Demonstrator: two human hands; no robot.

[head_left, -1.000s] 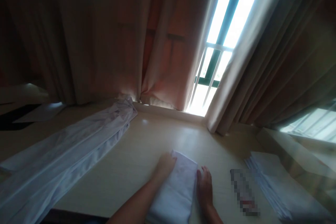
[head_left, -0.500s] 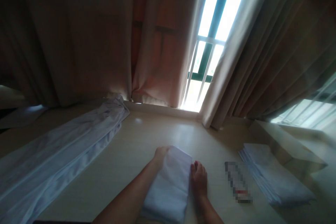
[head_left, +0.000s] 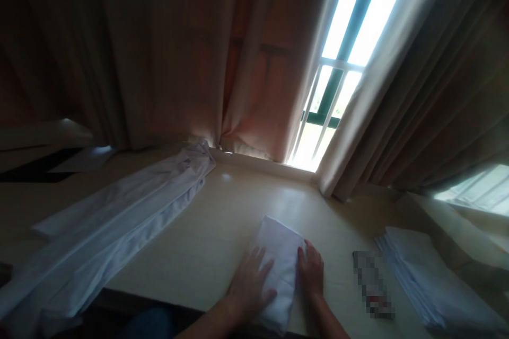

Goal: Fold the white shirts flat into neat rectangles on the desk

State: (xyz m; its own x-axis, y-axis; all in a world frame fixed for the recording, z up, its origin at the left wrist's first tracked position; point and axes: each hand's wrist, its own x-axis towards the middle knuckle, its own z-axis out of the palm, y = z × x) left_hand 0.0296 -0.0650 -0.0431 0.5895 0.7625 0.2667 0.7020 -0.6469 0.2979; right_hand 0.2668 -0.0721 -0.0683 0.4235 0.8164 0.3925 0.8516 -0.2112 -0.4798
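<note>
Pressing flat, fingers spread, the left hand (head_left: 250, 280) covers the near end of the folded white cloth (head_left: 280, 243) on the table (head_left: 222, 212). The right hand (head_left: 312, 273), fingers straight, touches its right edge. Farther right, a stack of folded cloths (head_left: 421, 270) is cut off.

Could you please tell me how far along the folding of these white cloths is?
Done, it seems: a stack of folded cloths lies at the right of the table. In hand: one small folded cloth, with the left hand flat on top and the right hand against its right edge. Left: the long white cloth, spread unfolded along the left side.
</note>
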